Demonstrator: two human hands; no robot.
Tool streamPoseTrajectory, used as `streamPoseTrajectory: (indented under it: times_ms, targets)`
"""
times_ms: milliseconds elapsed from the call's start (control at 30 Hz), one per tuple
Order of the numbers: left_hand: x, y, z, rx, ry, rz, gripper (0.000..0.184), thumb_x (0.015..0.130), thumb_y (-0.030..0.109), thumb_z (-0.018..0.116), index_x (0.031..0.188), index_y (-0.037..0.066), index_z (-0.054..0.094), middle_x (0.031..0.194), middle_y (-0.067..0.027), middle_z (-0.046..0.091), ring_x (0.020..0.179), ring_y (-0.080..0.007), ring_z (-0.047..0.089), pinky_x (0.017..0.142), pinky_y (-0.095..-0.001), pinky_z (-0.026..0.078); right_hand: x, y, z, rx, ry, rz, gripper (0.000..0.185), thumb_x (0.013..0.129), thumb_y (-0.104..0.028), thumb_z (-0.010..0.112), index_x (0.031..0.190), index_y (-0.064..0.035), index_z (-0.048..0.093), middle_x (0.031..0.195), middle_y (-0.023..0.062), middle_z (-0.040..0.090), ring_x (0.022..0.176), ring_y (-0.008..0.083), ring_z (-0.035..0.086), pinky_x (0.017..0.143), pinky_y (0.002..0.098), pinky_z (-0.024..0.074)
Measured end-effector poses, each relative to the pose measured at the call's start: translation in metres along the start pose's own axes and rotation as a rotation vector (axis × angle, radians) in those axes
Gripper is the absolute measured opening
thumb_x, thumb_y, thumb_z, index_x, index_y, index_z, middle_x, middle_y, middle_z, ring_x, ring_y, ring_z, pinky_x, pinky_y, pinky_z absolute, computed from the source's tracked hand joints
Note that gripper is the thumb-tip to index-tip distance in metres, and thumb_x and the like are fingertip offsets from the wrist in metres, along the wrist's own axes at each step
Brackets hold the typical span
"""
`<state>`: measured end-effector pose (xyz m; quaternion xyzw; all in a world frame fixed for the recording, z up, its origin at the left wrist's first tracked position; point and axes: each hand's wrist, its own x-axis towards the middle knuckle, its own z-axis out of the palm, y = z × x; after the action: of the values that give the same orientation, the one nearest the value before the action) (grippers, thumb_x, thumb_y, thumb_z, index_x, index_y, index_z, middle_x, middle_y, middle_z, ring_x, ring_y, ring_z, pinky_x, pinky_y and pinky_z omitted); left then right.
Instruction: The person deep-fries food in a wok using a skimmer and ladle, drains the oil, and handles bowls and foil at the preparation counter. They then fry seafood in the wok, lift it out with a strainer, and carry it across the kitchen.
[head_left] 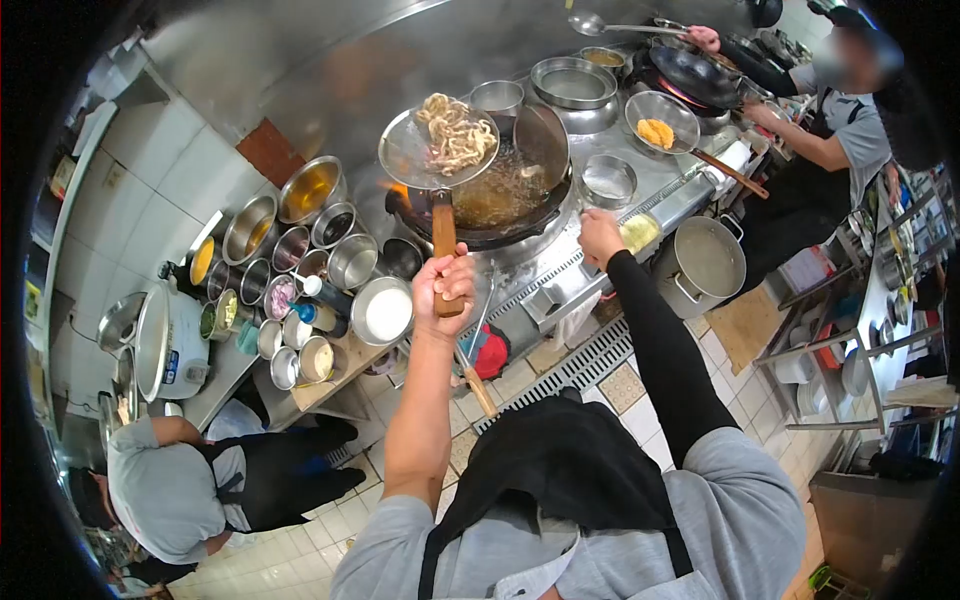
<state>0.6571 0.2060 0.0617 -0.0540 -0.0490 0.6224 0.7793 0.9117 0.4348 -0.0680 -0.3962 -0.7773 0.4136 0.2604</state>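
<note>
My left hand [443, 284] is wrapped round the wooden handle of a mesh strainer [400, 150], raised over the near left side of the wok. Pale cooked strips [458, 135] lie heaped in its mesh. Behind and below it, the wok [560, 150] holds bubbling brownish oil [495, 200], and a flame [398, 190] shows at its left edge. My right hand [600, 238] is closed at the stove's front edge, near a small metal pot [608, 180] and a yellowish item [640, 232]. Whatever its fingers hold, if anything, is hidden.
Metal bowls of sauces and ingredients [352, 262] crowd the left counter. A second strainer [662, 122] with orange food rests at right, above a large pot [708, 258]. One co-worker [845, 120] handles another wok [690, 75]; another person [190, 490] bends at lower left.
</note>
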Motion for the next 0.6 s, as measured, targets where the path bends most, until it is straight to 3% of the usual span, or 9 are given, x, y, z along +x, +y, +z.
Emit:
streamPoseTrajectory:
  times_ms: [67, 100, 200, 333, 400, 433, 600]
  targets:
    - [0.001, 0.004, 0.009, 0.010, -0.011, 0.002, 0.022, 0.088, 0.004, 0.042, 0.104, -0.009, 0.049, 0.066, -0.0027, 0.039, 0.047, -0.0078, 0.039, 0.042, -0.0228, 0.035, 0.008, -0.010, -0.001, -0.768, -0.094, -0.468, 0.021, 0.077, -0.017, 0.059, 0.059, -0.0071, 0.062, 0.064, 0.0126, 0.062, 0.051, 0.0278, 0.060, 0.050, 0.0393, 0.0483]
    - [0.001, 0.004, 0.016, 0.013, -0.014, 0.006, 0.022, 0.088, 0.004, 0.042, 0.104, -0.009, 0.049, 0.066, -0.0027, 0.039, 0.047, -0.0076, 0.039, 0.042, -0.0227, 0.035, 0.030, 0.015, 0.021, -0.494, -0.118, -0.290, 0.022, 0.075, -0.016, 0.060, 0.055, -0.0073, 0.061, 0.060, 0.0118, 0.061, 0.049, 0.0280, 0.059, 0.048, 0.0395, 0.0474]
    - [-0.001, 0.004, 0.031, 0.041, -0.039, 0.024, 0.023, 0.089, 0.004, 0.041, 0.106, -0.010, 0.047, 0.067, -0.0033, 0.039, 0.047, -0.0079, 0.040, 0.042, -0.0226, 0.035, 0.043, 0.008, 0.051, 0.191, -0.258, 0.053, 0.008, 0.081, -0.001, 0.042, 0.074, -0.0052, 0.042, 0.061, 0.0087, 0.044, 0.040, 0.0128, 0.035, 0.035, 0.0283, 0.0230]
    - [-0.006, 0.002, 0.041, 0.024, -0.058, 0.040, 0.026, 0.089, 0.004, 0.040, 0.109, -0.013, 0.044, 0.067, -0.0046, 0.040, 0.047, -0.0092, 0.041, 0.042, -0.0230, 0.035, 0.061, 0.003, 0.083, 0.687, -0.228, 0.238, 0.016, 0.088, -0.006, 0.037, 0.072, -0.0057, 0.041, 0.061, 0.0082, 0.045, 0.039, 0.0121, 0.032, 0.034, 0.0289, 0.0246]
    - [-0.008, 0.001, 0.042, 0.026, -0.062, 0.044, 0.026, 0.089, 0.004, 0.040, 0.109, -0.013, 0.044, 0.067, -0.0046, 0.040, 0.047, -0.0093, 0.041, 0.042, -0.0229, 0.035, 0.028, -0.086, 0.061, 1.249, -0.225, 0.744, 0.016, 0.086, -0.008, 0.038, 0.071, -0.0056, 0.044, 0.059, 0.0096, 0.049, 0.039, 0.0162, 0.036, 0.035, 0.0321, 0.0292]
    - [-0.010, 0.002, 0.041, 0.034, -0.064, 0.048, 0.026, 0.089, 0.004, 0.040, 0.109, -0.013, 0.044, 0.068, -0.0046, 0.040, 0.047, -0.0093, 0.041, 0.041, -0.0228, 0.035, 0.021, -0.096, 0.064, 1.213, -0.201, 0.711, 0.015, 0.091, -0.009, 0.032, 0.077, -0.0091, 0.038, 0.064, 0.0040, 0.043, 0.041, 0.0084, 0.026, 0.034, 0.0263, 0.0211]
    - [-0.023, 0.001, 0.030, 0.016, -0.044, 0.052, 0.022, 0.089, 0.004, 0.042, 0.106, -0.009, 0.047, 0.068, -0.0031, 0.039, 0.047, -0.0074, 0.040, 0.041, -0.0228, 0.034, -0.012, -0.111, 0.042, 1.418, -0.323, 0.759, 0.023, 0.097, -0.014, 0.033, 0.075, -0.0073, 0.039, 0.059, 0.0001, 0.037, 0.039, 0.0079, 0.027, 0.031, 0.0234, 0.0207]
